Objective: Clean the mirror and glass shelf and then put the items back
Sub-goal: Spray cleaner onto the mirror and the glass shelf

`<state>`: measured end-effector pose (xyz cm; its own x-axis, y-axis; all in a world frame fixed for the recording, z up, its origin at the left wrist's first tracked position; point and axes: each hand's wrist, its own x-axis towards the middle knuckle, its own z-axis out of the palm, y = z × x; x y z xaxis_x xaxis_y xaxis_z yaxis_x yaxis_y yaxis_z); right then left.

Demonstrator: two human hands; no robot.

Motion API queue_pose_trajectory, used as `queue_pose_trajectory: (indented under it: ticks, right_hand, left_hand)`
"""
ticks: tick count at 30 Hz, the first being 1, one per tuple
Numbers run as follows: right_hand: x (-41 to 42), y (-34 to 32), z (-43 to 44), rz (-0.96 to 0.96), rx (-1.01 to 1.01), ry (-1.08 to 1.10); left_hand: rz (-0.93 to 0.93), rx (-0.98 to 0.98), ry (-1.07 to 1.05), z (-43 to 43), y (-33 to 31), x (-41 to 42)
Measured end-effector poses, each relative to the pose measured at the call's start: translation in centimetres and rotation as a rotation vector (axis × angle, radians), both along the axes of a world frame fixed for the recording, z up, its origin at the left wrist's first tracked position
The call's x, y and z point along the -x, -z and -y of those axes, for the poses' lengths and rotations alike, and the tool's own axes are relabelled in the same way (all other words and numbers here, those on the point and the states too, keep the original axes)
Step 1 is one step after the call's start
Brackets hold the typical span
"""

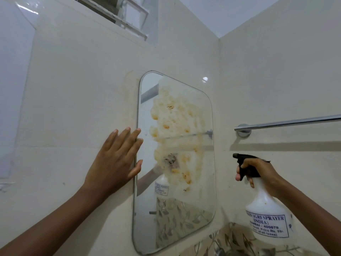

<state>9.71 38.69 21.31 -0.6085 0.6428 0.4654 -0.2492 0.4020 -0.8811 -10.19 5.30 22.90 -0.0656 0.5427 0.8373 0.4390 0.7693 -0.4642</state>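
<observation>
Cream tiled walls, chrome towel rail

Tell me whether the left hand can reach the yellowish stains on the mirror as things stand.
Probably yes. The left hand lies flat at the left edge of the mirror, fingertips over its rim; the yellowish stains sit just beside them, nothing between.

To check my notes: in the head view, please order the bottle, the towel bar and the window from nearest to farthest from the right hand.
1. The bottle: held in the right hand.
2. The towel bar: just above, on the right wall.
3. The window: far off, top left.
</observation>
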Motion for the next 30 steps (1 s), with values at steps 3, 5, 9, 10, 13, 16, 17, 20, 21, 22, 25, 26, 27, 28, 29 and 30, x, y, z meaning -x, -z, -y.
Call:
queue_pose_trajectory:
  ticks: [3, 5, 9, 10, 13, 16, 17, 20, 21, 22, 25, 26, 27, 28, 29, 30]
  right_hand:
    - [-0.1, 1.6, 0.2, -0.008, 0.033, 0.021]
    - [-0.2, 2.5, 0.4, 0.009, 0.038, 0.017]
    - [-0.5, 4.3, 0.5, 0.050, 0.059, -0.015]
    - [-0.5, 4.7, 0.5, 0.058, 0.070, -0.009]
    - [-0.3, 5.9, 0.6, 0.082, 0.105, 0.024]
    - [-0.3, 7.0, 0.7, 0.114, 0.118, 0.033]
    - [-0.4, 7.3, 0.8, 0.136, 0.119, 0.007]
    - [-0.4, 8.2, 1.3, 0.155, 0.128, -0.069]
    - [-0.3, 8.5, 1.5, 0.140, 0.141, -0.077]
    - [-0.3, 8.8, 1.9, 0.131, 0.154, -0.079]
    - [-0.1, 9.3, 3.1, 0.143, 0.156, -0.056]
    - [-0.1, 9.4, 3.5, 0.144, 0.163, -0.061]
    - [-0.1, 9.4, 4.0, 0.152, 0.168, -0.084]
    - [-0.2, 9.4, 4.6, 0.171, 0.174, -0.122]
    - [-0.3, 9.3, 5.4, 0.194, 0.180, -0.173]
    - [-0.2, 9.3, 6.1, 0.209, 0.189, -0.227]
  left_hand:
    - [0.005, 0.001, 0.001, 0.1, 0.1, 0.0]
    - [0.009, 0.001, 0.007, 0.1, 0.1, 0.0]
    - [0.009, 0.002, 0.006, 0.1, 0.1, 0.0]
    - [0.008, 0.004, 0.005, 0.1, 0.1, 0.0]
    - [0.009, 0.007, 0.008, 0.0, 0.1, 0.1]
    - [0.013, 0.004, 0.008, 0.1, 0.1, 0.1]
    - [0.016, 0.004, 0.010, 0.1, 0.1, 0.1]
    - [0.023, 0.007, 0.010, 0.1, 0.1, 0.1]
    - [0.024, 0.006, 0.010, 0.1, 0.1, 0.1]
    - [0.023, 0.005, 0.009, 0.1, 0.1, 0.0]
    - [0.018, 0.002, 0.007, 0.2, 0.1, 0.0]
    - [0.019, 0.003, 0.008, 0.2, 0.1, 0.0]
    - [0.018, 0.003, 0.010, 0.1, 0.0, 0.0]
    - [0.017, 0.004, 0.013, 0.1, 0.1, 0.0]
    - [0.017, 0.003, 0.015, 0.1, 0.1, 0.0]
    - [0.017, 0.004, 0.014, 0.1, 0.1, 0.0]
